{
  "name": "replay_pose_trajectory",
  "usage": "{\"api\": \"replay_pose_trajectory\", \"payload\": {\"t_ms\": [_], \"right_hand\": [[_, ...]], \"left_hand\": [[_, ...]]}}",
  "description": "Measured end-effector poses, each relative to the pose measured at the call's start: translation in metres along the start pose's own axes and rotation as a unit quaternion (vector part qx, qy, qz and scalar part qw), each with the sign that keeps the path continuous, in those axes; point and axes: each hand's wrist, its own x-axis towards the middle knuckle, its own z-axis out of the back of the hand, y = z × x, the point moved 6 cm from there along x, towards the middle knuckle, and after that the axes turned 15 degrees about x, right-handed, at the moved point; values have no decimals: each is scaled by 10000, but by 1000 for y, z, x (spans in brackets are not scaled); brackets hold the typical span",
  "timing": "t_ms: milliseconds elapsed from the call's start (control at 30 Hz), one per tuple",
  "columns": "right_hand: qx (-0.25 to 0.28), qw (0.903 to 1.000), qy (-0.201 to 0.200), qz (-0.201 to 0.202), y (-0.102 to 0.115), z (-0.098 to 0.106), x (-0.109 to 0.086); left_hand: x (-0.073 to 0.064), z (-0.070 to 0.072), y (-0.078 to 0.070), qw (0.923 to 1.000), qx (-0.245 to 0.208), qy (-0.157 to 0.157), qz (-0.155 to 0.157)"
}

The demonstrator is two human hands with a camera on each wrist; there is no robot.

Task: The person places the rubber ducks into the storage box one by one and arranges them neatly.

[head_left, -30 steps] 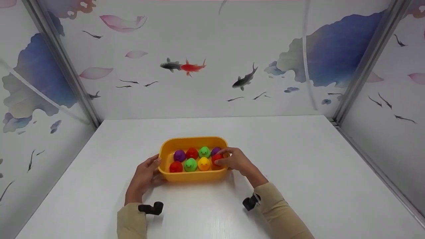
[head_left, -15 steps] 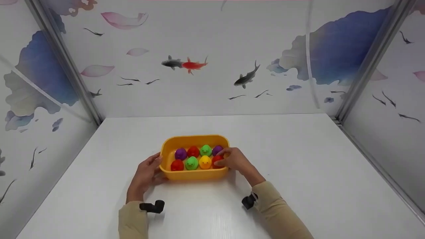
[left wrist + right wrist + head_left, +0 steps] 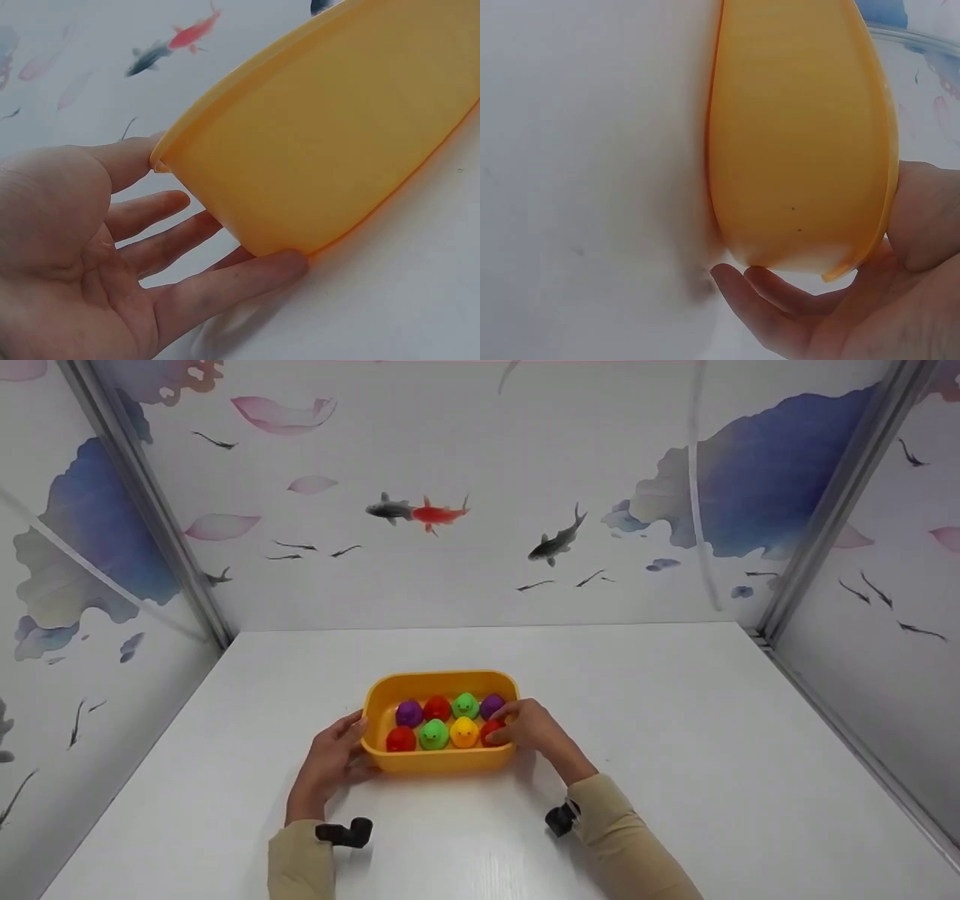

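A yellow plastic tub (image 3: pixel 442 763) stands on the white table with small rubber ducks inside in two rows: purple, red, green, and one yellow duck (image 3: pixel 463 732). At the tub's left end is my left hand (image 3: pixel 328 757), thumb at the rim and the other fingers along the outside, the lowest at the bottom edge in the left wrist view. My right hand (image 3: pixel 536 729) grips the right end, its thumb over the rim and other fingers outside below. Inside, its thumb and index finger overlap a red duck (image 3: pixel 491 729), partly hiding it.
The white tabletop (image 3: pixel 637 697) spreads around the tub. Behind it rises a back wall (image 3: pixel 480 457) painted with fish and petals, and side walls close off left and right. Black wrist cameras (image 3: pixel 345 832) sit at both beige sleeves.
My right thumb and index finger have shifted slightly towards me over the red duck. The head view has moved a little; tub, ducks and left hand otherwise hold their places.
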Motion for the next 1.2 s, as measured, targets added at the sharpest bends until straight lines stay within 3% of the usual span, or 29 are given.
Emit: {"api": "replay_pose_trajectory", "payload": {"t_ms": [333, 567, 800, 900, 1067, 1200], "right_hand": [[35, 9999, -41, -106, 0, 0, 1], [-68, 9998, 1, 177, 3, -1, -2], [-23, 10000, -16, 82, 4, 3, -3], [26, 10000, -31, 88, 6, 8, -3], [-72, 9988, 24, 494, 15, 18, -4], [-420, 9964, -67, 733, 27, 33, -5]], "left_hand": [[1, 0, 0, 9999, 15, -10, 104], [-1, 3, -3, 9999, 117, -74, 67], [1, 1, -8, 9998, 122, 10, 123], [3, -2, -12, 9996, 258, 29, 121], [1, -1, -15, 9984, 514, -19, 230], [-1, 6, -24, 9931, 1137, 4, 283]]}}
